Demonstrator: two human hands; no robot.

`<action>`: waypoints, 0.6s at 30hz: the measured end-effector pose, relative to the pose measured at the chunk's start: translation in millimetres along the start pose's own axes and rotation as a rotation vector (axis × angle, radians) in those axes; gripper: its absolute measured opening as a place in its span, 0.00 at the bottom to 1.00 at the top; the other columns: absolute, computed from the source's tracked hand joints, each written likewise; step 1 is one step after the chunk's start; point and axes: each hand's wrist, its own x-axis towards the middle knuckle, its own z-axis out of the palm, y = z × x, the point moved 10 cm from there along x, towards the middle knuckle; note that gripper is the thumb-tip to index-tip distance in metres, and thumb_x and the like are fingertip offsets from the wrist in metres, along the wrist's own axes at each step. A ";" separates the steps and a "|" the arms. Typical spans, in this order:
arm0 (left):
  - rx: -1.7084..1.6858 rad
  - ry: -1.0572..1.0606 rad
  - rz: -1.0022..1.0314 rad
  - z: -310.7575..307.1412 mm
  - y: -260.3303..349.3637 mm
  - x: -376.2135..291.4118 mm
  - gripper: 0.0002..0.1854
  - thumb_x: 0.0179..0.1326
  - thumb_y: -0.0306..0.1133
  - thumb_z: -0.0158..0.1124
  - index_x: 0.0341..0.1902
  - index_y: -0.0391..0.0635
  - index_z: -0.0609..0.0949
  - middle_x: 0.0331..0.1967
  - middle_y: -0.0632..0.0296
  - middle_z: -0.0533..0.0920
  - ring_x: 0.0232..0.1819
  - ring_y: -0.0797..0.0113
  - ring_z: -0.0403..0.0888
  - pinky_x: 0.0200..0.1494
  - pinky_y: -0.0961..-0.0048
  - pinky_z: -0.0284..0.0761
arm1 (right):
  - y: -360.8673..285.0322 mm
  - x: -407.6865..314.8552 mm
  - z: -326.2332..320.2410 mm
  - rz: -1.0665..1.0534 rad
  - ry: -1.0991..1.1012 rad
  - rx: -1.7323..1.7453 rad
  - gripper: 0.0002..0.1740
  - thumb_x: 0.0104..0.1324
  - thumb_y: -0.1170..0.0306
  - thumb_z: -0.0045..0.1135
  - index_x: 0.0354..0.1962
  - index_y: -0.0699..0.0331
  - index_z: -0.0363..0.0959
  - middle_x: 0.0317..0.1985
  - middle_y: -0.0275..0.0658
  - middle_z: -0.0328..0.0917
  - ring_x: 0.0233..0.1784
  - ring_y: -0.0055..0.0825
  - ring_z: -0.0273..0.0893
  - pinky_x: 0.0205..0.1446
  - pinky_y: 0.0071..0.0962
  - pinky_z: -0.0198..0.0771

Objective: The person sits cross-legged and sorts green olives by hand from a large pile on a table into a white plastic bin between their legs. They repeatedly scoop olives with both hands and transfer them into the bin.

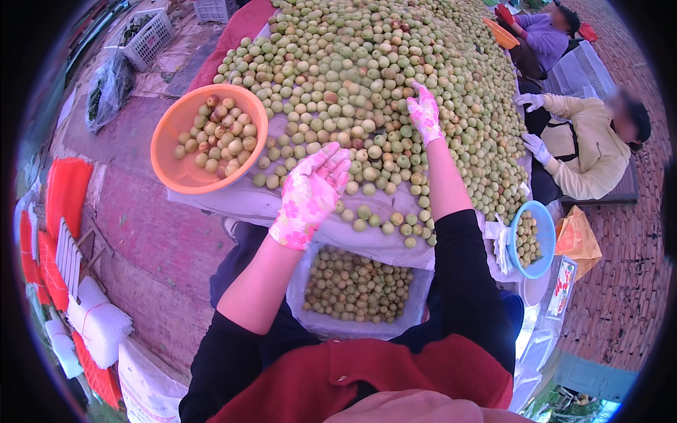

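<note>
Round green and reddish fruits, perhaps jujubes (344, 58), lie in a wide heap on the cloth-covered table (238, 198). My left hand (312, 193), in a pink flowered glove, is turned partly palm up over the near edge of the heap; no fruit shows in it. Farther out, my right hand (424, 113), gloved alike, reaches onto the heap with fingers extended; whether it touches a fruit cannot be told. An orange plastic basket (164, 143) with redder fruits stands left of my left hand. Below the table edge, a lined crate (365, 330) between my legs holds more fruits.
A blue basket (550, 240) of fruits stands at the table's right corner. Two people (582, 143) sit along the right side, one beside another orange basket (500, 33). Red mesh netting (69, 190) and white foam bundles (98, 322) lie at left, near a white crate (151, 39).
</note>
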 end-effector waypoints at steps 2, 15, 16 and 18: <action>0.007 0.013 -0.001 -0.5 0.2 1.8 0.21 0.66 0.29 0.55 0.61 0.35 0.72 0.56 0.54 0.78 0.57 0.62 0.77 0.56 0.67 0.77 | 2.6 22.2 17.8 -0.026 -0.131 -0.165 0.26 0.59 0.71 0.58 0.57 0.59 0.70 0.59 0.49 0.68 0.57 0.41 0.73 0.61 0.36 0.69; 0.081 0.138 0.005 -10.5 -12.2 -2.0 0.21 0.69 0.35 0.53 0.62 0.38 0.72 0.58 0.53 0.76 0.60 0.61 0.74 0.62 0.65 0.71 | -96.5 -72.3 37.2 0.156 -0.713 0.065 0.25 0.65 0.53 0.57 0.50 0.64 0.76 0.44 0.39 0.81 0.47 0.29 0.79 0.48 0.31 0.74; 0.058 0.206 0.032 -14.8 -12.1 -2.9 0.21 0.69 0.35 0.53 0.61 0.38 0.73 0.58 0.53 0.76 0.60 0.61 0.74 0.61 0.66 0.73 | -113.7 -80.9 43.7 0.154 -0.787 0.197 0.25 0.66 0.52 0.57 0.50 0.64 0.77 0.43 0.38 0.82 0.45 0.27 0.80 0.46 0.30 0.74; 0.002 0.260 0.102 -19.1 -11.0 -1.1 0.20 0.70 0.35 0.53 0.61 0.38 0.73 0.58 0.53 0.75 0.59 0.63 0.75 0.58 0.68 0.75 | -148.6 -86.3 61.1 0.008 -0.907 0.343 0.23 0.68 0.54 0.53 0.50 0.63 0.78 0.45 0.39 0.82 0.48 0.28 0.79 0.51 0.30 0.73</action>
